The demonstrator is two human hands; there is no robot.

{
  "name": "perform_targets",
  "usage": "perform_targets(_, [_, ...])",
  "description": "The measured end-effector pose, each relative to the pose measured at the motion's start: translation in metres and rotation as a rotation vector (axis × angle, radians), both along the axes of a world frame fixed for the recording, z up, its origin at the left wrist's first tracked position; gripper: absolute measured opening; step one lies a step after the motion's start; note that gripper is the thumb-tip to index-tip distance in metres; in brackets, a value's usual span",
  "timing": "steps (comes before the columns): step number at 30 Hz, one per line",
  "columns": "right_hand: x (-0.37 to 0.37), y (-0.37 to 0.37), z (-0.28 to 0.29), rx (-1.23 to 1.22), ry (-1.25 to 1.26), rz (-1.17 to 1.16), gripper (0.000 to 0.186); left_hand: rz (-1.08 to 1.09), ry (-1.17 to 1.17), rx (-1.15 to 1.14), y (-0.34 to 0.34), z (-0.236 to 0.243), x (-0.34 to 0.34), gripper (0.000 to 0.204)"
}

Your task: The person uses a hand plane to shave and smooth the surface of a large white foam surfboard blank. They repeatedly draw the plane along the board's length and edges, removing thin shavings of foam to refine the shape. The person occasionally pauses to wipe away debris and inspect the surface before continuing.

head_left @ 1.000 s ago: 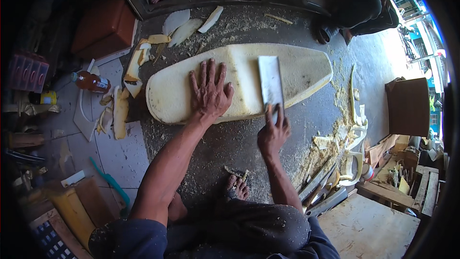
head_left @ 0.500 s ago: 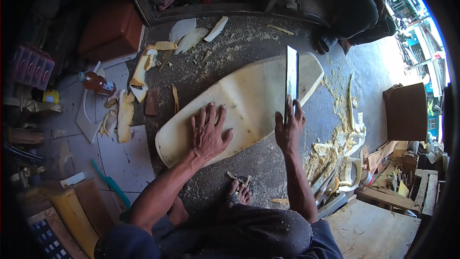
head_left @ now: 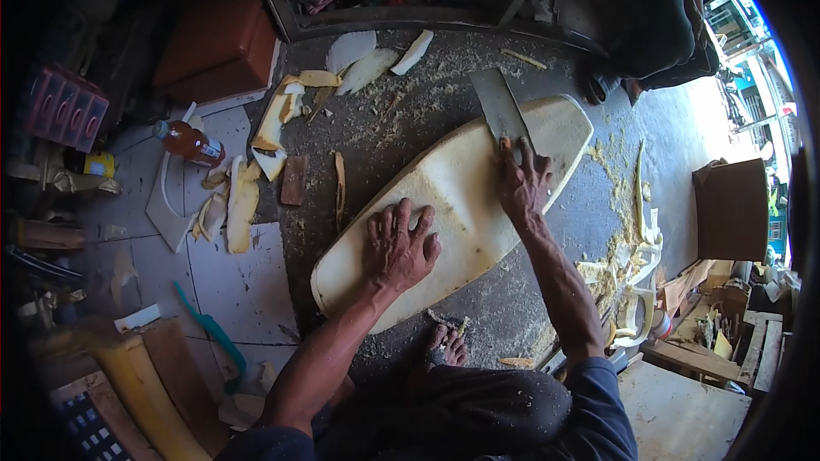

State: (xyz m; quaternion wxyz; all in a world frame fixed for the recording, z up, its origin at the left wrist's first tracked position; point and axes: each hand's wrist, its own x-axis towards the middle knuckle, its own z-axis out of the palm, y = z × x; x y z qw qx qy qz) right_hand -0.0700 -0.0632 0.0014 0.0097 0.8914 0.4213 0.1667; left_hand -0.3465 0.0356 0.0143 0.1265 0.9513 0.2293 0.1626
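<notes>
A long, cream-coloured foam seat pad (head_left: 453,196) lies slantwise on the dark floor, its far end pointing up to the right. My left hand (head_left: 401,248) rests on its near half, fingers spread and slightly bent. Toward the pad's far part, my right hand (head_left: 524,183) grips a broad, flat metal blade (head_left: 498,101) by its near end. The blade lies tilted over the pad's far edge, its tip reaching past it. My fingers and palm hide the blade's near end, so I cannot tell whether it has a handle.
Foam offcuts (head_left: 275,124) and crumbs litter the floor around the pad, with more shavings (head_left: 636,269) at right. A brown bottle (head_left: 190,142), a reddish-brown padded stool (head_left: 218,47) and a teal strip (head_left: 209,324) are left. Another person (head_left: 653,30) sits far right, near a brown box (head_left: 731,209).
My right hand has turned the blade from upright and edge-on to lying flatter, leaning left across the pad. My left hand stays on the pad. The whole view has shifted slightly.
</notes>
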Motion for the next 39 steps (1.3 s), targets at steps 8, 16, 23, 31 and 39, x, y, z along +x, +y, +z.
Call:
perform_targets(8, [-0.015,-0.002,0.02,0.092,0.177,0.224,0.034,0.009,-0.026,0.041,0.013,0.005,0.005,0.051])
perform_targets(16, [-0.037,0.005,0.02,0.06,0.235,0.286,0.036,0.008,-0.003,0.093,0.011,0.001,0.003,0.05])
perform_targets(23, [-0.036,0.006,0.023,-0.023,0.356,0.236,0.037,0.001,-0.032,0.139,0.009,0.002,0.009,0.05])
perform_targets(31, [-0.038,0.01,0.02,0.019,0.368,0.226,0.036,-0.004,0.009,0.144,0.011,0.007,0.005,0.05])
perform_targets(39, [-0.03,0.015,0.026,0.005,0.351,0.167,0.031,-0.014,0.01,0.151,0.009,0.008,0.01,0.049])
